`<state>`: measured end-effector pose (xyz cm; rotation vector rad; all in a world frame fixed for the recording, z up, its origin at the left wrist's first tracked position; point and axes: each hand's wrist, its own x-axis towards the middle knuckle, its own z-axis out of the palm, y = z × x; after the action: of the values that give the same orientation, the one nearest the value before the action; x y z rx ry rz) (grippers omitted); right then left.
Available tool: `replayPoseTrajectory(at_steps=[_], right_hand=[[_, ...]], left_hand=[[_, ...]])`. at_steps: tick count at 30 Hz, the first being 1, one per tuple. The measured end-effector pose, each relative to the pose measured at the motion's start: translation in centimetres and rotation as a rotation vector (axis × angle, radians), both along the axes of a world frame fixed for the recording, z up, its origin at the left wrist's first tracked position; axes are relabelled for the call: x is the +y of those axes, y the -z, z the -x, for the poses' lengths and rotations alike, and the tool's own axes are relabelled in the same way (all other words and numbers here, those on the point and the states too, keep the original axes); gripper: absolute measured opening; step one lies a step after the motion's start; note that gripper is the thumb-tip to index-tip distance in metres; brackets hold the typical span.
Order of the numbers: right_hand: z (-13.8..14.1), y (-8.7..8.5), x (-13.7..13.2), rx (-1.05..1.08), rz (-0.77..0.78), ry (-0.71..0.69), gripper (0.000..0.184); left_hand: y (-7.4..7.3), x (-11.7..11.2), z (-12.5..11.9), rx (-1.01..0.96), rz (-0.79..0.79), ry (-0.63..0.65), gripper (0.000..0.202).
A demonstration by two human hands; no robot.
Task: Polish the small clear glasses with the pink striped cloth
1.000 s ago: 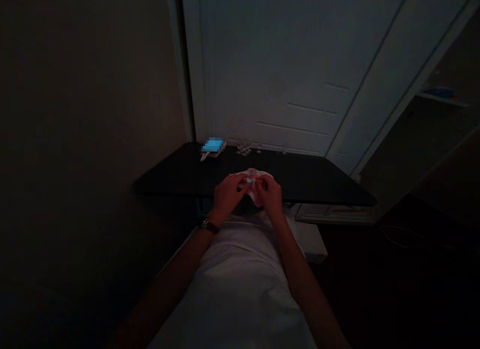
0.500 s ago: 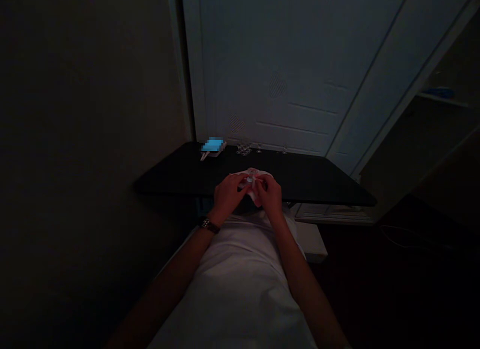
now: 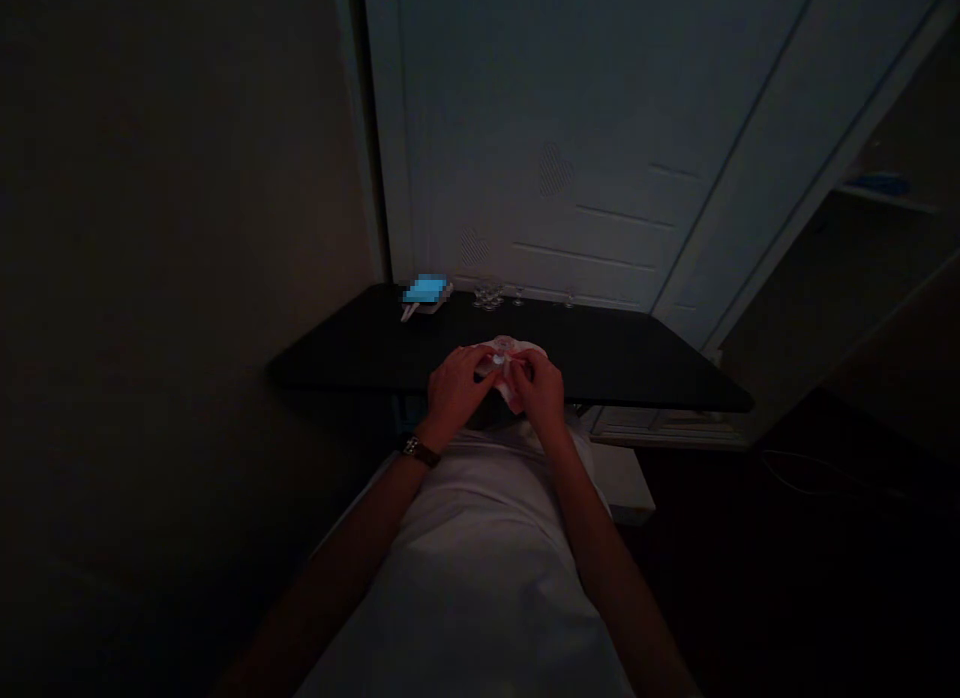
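Both hands meet over the near edge of the dark table, around a small clear stemmed glass (image 3: 504, 343) and a pale crumpled cloth (image 3: 513, 394). With fingers bent, my left hand (image 3: 455, 383) grips the glass from the left side. A watch sits on that wrist. My right hand (image 3: 541, 380) pinches the cloth against the glass from the right. The cloth hangs down between the hands and partly spreads behind them. Dim light and the fingers hide much of the glass.
Several small clear stemmed glasses (image 3: 489, 296) stand at the back of the black table (image 3: 622, 363). A device with a blurred blue screen (image 3: 425, 289) lies at the back left. Behind rises a pale panelled door (image 3: 525, 98). A white box (image 3: 622, 483) is below on the right.
The fingers of my right hand shift slightly on the cloth. Otherwise the hands, glass and table items stay where they were.
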<state>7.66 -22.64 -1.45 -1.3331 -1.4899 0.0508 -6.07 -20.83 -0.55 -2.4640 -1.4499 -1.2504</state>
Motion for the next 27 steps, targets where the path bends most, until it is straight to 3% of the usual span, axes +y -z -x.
replayPoseTrajectory(at_steps=[17, 27], right_hand=[[0.07, -0.44, -0.44, 0.161, -0.111, -0.014, 0.020], [0.00, -0.53, -0.59, 0.207, -0.146, 0.038, 0.021]], left_hand=[[0.06, 0.02, -0.05, -0.043, -0.018, -0.032, 0.023], [0.18, -0.05, 0.11, -0.092, -0.062, 0.022, 0.026]])
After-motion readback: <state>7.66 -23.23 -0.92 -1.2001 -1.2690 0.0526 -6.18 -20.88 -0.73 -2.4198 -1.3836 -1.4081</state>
